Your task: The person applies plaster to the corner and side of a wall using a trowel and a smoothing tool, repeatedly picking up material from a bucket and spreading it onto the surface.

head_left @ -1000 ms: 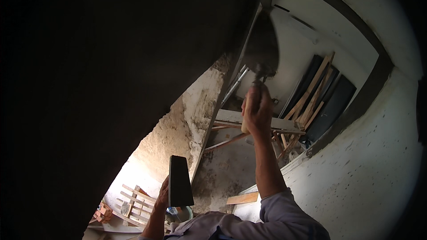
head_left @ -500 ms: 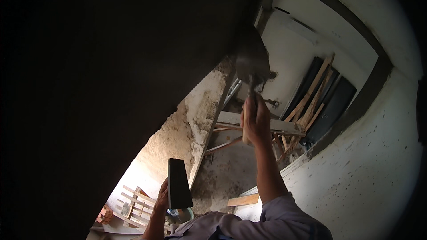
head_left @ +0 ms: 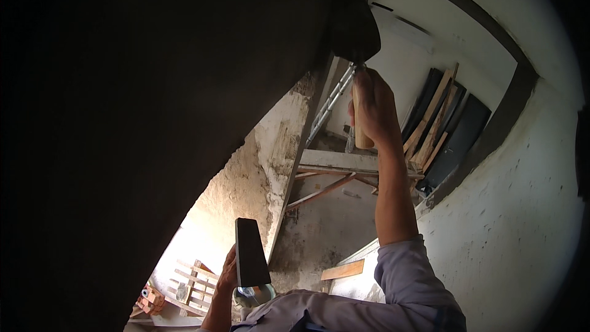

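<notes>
Raised toward the top centre, my right hand (head_left: 372,107) is closed round the wooden handle (head_left: 362,132) of a dark trowel (head_left: 356,21). The blade lies against or very near a large, dark, shadowed surface (head_left: 153,86) filling the left of the view; whether they touch I cannot tell. Low at centre, my left hand (head_left: 228,267) grips a long, dark, tapered slab-like tool (head_left: 251,252); its underside and most of my fingers are hidden behind it.
Dark panels and planks (head_left: 442,117) lean beyond a wall opening, near an aluminium ladder (head_left: 332,101) and a board trestle (head_left: 335,163). A white speckled wall (head_left: 498,221) curves on the right. A pallet (head_left: 193,286), orange bricks (head_left: 150,300) and a bucket (head_left: 258,295) are below.
My right hand and the trowel dipped slightly, then rose and moved right, higher than at first, showing more of the ladder. My left hand and its tool have stayed about in place.
</notes>
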The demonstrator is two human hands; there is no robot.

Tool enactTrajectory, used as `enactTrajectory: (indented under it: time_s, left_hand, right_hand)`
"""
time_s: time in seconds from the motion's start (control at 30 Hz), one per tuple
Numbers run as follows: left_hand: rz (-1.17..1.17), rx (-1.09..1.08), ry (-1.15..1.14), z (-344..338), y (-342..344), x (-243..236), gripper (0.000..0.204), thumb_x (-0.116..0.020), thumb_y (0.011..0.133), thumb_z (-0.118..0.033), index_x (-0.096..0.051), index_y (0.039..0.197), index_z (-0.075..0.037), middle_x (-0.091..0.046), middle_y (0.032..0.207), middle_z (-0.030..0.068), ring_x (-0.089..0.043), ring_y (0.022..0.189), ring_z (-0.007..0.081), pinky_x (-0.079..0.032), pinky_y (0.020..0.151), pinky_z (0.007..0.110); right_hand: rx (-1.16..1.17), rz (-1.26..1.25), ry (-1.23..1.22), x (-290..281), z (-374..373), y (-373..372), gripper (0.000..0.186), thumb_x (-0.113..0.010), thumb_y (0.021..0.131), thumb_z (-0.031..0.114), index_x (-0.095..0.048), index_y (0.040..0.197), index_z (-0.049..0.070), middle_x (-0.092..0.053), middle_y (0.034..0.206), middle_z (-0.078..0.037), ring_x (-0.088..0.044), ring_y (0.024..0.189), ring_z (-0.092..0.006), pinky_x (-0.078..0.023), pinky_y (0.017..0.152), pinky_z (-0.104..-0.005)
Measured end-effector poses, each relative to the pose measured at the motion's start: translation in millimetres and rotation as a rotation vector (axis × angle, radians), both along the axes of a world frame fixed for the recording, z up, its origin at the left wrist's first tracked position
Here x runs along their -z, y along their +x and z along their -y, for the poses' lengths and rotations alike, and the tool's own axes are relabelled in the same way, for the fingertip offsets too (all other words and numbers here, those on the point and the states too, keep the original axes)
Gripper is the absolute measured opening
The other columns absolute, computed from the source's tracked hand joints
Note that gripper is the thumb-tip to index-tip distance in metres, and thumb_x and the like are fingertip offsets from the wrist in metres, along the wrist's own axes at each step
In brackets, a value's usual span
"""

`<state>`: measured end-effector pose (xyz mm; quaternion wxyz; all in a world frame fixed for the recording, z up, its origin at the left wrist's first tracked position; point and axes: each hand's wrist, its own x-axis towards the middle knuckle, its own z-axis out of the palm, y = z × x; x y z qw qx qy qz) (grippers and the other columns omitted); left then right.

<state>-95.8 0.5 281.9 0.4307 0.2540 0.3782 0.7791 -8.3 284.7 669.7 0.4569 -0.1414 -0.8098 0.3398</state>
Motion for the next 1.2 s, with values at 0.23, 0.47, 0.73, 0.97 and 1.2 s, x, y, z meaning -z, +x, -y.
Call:
enactTrajectory:
  time_s: [0.23,0.47,0.73,0.97,1.2]
  left_hand:
    - [0.014,0.047,-0.051,15.8,-1.7,16.0,0.056,-0.064,0.091,-0.042,-0.048,0.132,-0.007,-0.064,0.112,0.0068,-0.067,0.096,0.0176,-0.059,0.081,0.033]
    - [-0.082,0.033,-0.116,30.3,-10.8,24.3,0.05,-0.061,0.094,-0.039,-0.049,0.132,-0.008,-0.064,0.109,0.0045,-0.066,0.095,0.015,-0.058,0.079,0.03]
    - [-0.557,-0.097,-0.33,57.2,-27.6,90.7,0.039,-0.053,0.099,-0.03,-0.053,0.129,-0.006,-0.064,0.111,0.0043,-0.063,0.102,0.0156,-0.054,0.084,0.029]
    - [-1.119,-0.25,-0.27,20.5,-27.9,23.9,0.045,-0.058,0.096,-0.033,-0.05,0.128,-0.003,-0.062,0.101,0.0085,-0.062,0.087,0.0138,-0.055,0.073,0.025]
    - [-0.463,0.033,0.175,-98.1,-26.6,-61.2,0.043,-0.06,0.095,-0.028,-0.051,0.128,-0.002,-0.062,0.106,0.009,-0.061,0.093,0.0155,-0.054,0.078,0.028]
  right_hand:
    - [0.062,0.053,-0.051,83.2,7.0,6.0,0.041,-0.039,0.103,0.04,-0.05,0.092,0.003,-0.053,0.069,-0.005,-0.054,0.046,-0.0117,-0.043,0.038,-0.0281]
    - [0.101,0.018,0.129,155.2,4.0,-3.3,0.031,-0.038,0.104,0.031,-0.049,0.097,0.002,-0.05,0.061,-0.007,-0.055,0.046,-0.0165,-0.044,0.041,-0.0327]
    - [0.146,-0.037,0.33,206.4,0.2,8.8,0.031,-0.041,0.103,0.029,-0.052,0.113,0.001,-0.051,0.062,-0.007,-0.051,0.046,-0.017,-0.043,0.044,-0.034]
    - [-0.569,0.099,-0.61,223.2,21.9,113.0,0.044,-0.046,0.1,0.04,-0.056,0.12,0.002,-0.053,0.068,-0.007,-0.049,0.044,-0.0136,-0.04,0.042,-0.0275]
    - [-0.807,0.291,-1.058,222.4,33.9,147.0,0.054,-0.058,0.092,0.05,-0.062,0.115,0.001,-0.055,0.069,-0.007,-0.05,0.044,-0.0128,-0.041,0.04,-0.0264]
